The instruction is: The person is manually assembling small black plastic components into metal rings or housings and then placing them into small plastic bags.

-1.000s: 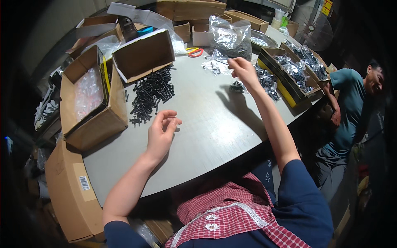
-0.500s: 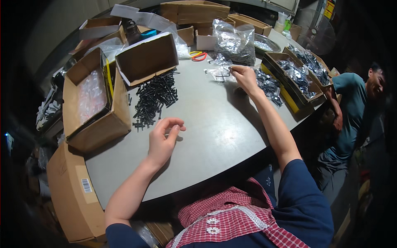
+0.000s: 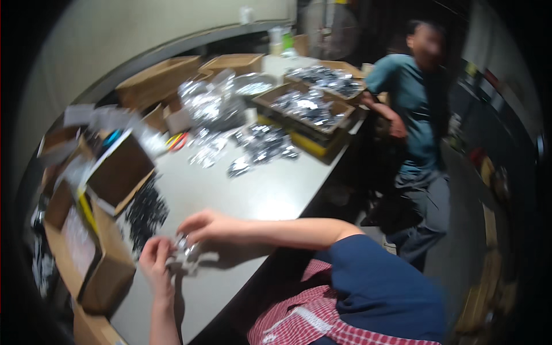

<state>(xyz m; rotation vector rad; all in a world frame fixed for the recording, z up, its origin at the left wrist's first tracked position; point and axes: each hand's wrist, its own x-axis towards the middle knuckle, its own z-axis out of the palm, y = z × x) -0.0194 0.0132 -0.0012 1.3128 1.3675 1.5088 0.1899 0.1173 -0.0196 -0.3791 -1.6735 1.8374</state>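
Observation:
My left hand (image 3: 156,264) and my right hand (image 3: 206,226) are close together over the near left part of the table. Between them is a small clear plastic bag (image 3: 185,253), shiny and blurred by motion. My right fingers pinch its upper edge, and my left fingertips close on its left side. Whether anything is inside the bag cannot be made out. Just beyond my hands lies a loose pile of small black screw-like parts (image 3: 145,210). Farther off, several filled shiny packets (image 3: 261,146) lie on the table beside thinner, clear ones (image 3: 208,148).
Open cardboard boxes (image 3: 118,276) line the left side. Another box (image 3: 123,172) tips toward the black pile. Packet-filled trays (image 3: 307,127), a large clear bag (image 3: 215,109) and a metal bowl (image 3: 256,84) stand at the back. A person (image 3: 411,115) leans at the table's right.
My right hand has come from the packets at the back to meet my left hand, and a clear bag now shows between them. The view has swung to the right.

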